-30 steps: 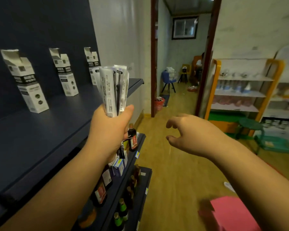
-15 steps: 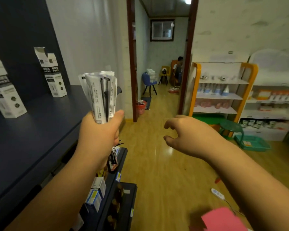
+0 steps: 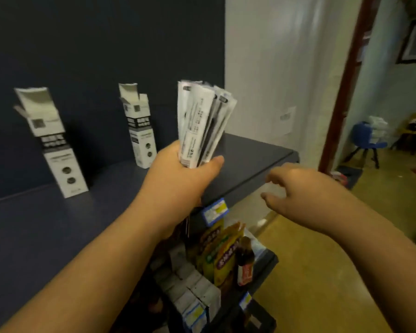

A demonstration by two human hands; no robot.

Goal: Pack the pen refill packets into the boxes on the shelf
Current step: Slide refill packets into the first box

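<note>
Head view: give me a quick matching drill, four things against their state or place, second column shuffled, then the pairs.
1. pen refill packets
2. right hand
3. left box
4. blue chair

A. top flap open, upright on the dark shelf
B. in the room past the doorway
C. empty, fingers loosely curled
D. fanned upright in the left hand

Pairs: 1-D, 2-C, 3-A, 4-B

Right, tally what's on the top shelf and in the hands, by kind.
Open white boxes standing on the shelf: 2, the nearer box and the farther box
Bundles of refill packets, in the grip of the left hand: 1
Empty hands: 1, the right hand
Total: 4
</note>
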